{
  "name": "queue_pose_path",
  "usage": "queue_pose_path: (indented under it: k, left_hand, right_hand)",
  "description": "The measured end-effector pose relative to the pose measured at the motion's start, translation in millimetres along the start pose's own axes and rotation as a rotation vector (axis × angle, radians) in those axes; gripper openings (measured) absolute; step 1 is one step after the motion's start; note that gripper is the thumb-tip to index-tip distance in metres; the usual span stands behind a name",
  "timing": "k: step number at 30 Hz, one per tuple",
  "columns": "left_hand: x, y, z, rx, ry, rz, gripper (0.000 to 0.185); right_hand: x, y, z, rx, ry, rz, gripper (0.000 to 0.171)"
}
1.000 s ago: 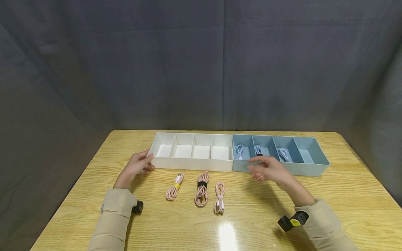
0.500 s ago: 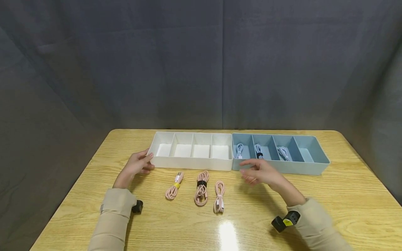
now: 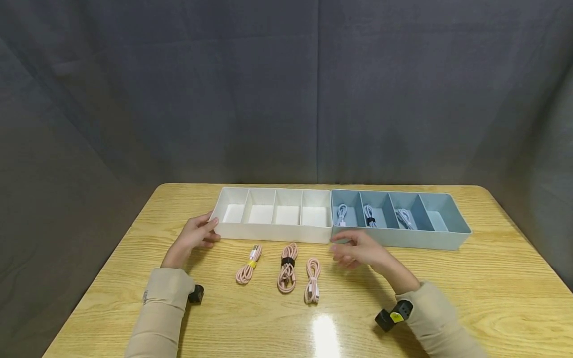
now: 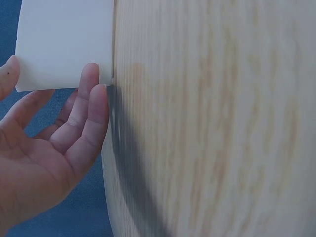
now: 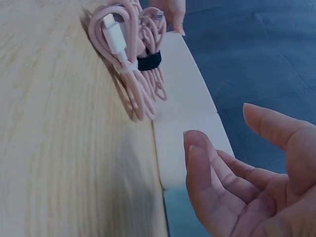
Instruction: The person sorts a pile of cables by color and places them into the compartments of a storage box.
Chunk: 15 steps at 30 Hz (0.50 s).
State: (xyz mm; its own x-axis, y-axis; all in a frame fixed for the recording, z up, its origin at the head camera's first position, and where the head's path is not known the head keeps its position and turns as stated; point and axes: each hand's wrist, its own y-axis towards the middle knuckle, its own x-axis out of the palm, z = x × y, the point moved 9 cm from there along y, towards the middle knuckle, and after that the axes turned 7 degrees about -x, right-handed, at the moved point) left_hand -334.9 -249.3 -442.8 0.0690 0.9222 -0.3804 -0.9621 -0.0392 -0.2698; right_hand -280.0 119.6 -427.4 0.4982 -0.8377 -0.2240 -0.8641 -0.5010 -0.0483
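In the head view my left hand (image 3: 195, 234) rests at the left end of a white divided organizer box (image 3: 273, 231); the left wrist view has its loosely extended fingers touching that corner. My right hand (image 3: 358, 250) hovers with nothing in it before the front wall of a blue divided box (image 3: 421, 239), its fingers loosely bent. Three coiled pink cables lie in front of the white box: a yellow-tied cable (image 3: 248, 264), a black-strapped cable (image 3: 288, 268) and a white-tied cable (image 3: 313, 281). That last cable is nearest my right hand.
The two boxes stand end to end near the back of the wooden table (image 3: 250, 328). Coiled light blue cables lie in the blue box: a left cable (image 3: 342, 214), a black-strapped one (image 3: 369, 216) and a third cable (image 3: 405, 219). A dark curtain (image 3: 250, 99) hangs behind.
My right hand has moved left and slightly down, from in front of the blue box's second compartment toward the joint between the boxes. My left hand stays at the white box's end.
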Motion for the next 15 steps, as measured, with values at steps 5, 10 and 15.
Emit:
queue_pose_path:
  k: [5,10,15]
  left_hand:
    - [0.4,-0.6,-0.4,-0.003,0.019,-0.009,0.057]
    - [1.0,-1.5,0.8,-0.003,0.013,-0.014,0.058]
    - [0.4,4.4,-4.9,-0.002,0.007,-0.012,0.066]
  right_hand:
    - [6.8,4.5,7.5,0.036,0.013,-0.004,0.048]
    - [9.3,7.1,10.8,0.043,0.011,0.003,0.048]
    - [14.7,8.8,14.0,0.060,0.003,-0.014,0.048]
